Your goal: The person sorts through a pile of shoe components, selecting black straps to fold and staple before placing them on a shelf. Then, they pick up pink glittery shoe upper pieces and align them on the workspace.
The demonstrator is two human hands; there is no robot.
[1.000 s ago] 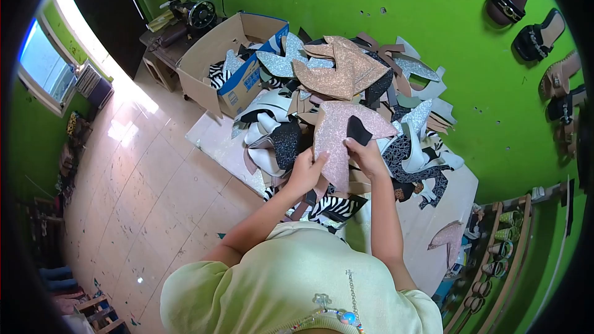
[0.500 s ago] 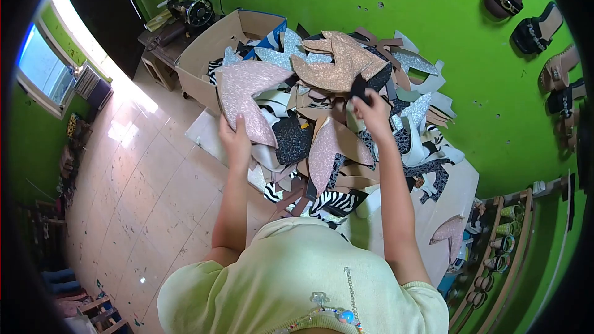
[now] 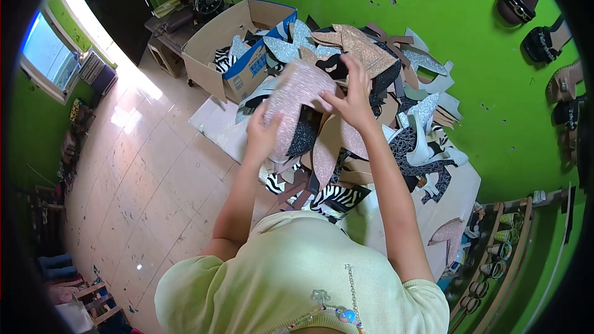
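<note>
My left hand grips the lower left side of a pink glittery V-shaped piece, its thumb on top. At the piece's right arm, my right hand has its fingers spread, with the thumb at the pink edge; a black scrap lies beside its fingertips. Beneath both hands is a heap of cut material, with a gold glitter piece, a black glitter piece and zebra-patterned pieces.
An open cardboard box stands left of the heap on the table. Behind it is a sewing machine. Sandals hang on the green wall. Another pink piece lies at the table's right edge.
The pink piece has moved right and turned in my left hand, uncovering the box's side. My right hand has moved up and left to it, with its fingers now spread.
</note>
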